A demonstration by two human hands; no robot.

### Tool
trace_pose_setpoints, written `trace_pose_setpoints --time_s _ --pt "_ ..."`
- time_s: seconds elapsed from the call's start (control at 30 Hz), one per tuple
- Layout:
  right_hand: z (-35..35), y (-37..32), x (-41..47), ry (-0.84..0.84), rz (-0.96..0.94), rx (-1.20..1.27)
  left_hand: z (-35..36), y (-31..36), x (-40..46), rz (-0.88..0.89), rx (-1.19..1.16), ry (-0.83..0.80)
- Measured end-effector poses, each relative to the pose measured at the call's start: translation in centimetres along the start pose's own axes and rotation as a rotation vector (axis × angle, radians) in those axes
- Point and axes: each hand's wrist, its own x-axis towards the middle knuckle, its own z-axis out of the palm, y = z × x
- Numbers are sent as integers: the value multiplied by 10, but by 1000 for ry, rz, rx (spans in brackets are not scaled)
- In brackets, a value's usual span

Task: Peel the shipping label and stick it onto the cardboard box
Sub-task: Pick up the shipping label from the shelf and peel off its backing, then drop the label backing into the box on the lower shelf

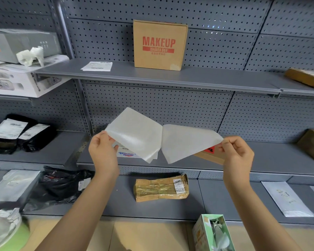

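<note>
A brown cardboard box (pixel 159 45) with red "MAKEUP" print stands upright on the upper grey shelf (pixel 152 77). In mid-air in front of the middle shelf I hold a white label sheet split into two leaves that still meet at the centre. My left hand (pixel 102 151) pinches the left leaf (pixel 136 134) by its corner. My right hand (pixel 237 154) pinches the tip of the right leaf (pixel 185 142). I cannot tell which leaf is the label and which the backing.
Another printed label (pixel 96 66) lies flat on the upper shelf, left of the box. A taped brown parcel (pixel 161 188) lies on the lower shelf. Black bags (pixel 22 134) and white boxes (pixel 20 77) fill the left shelves. An open green carton (pixel 213 232) stands at bottom right.
</note>
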Motion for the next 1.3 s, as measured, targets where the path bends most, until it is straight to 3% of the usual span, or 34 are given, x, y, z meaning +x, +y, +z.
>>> trace_pose_setpoints --time_s 0.47,0.77,1.3 --pt "-16 8 -3 116 42 19 -3 -8 7 -9 30 31" --pt "-33 17 -15 148 79 37 11 -34 6 -50 40 -70" --pt "-103 39 -56 373 234 -147 79 -111 -60 -265 150 -379"
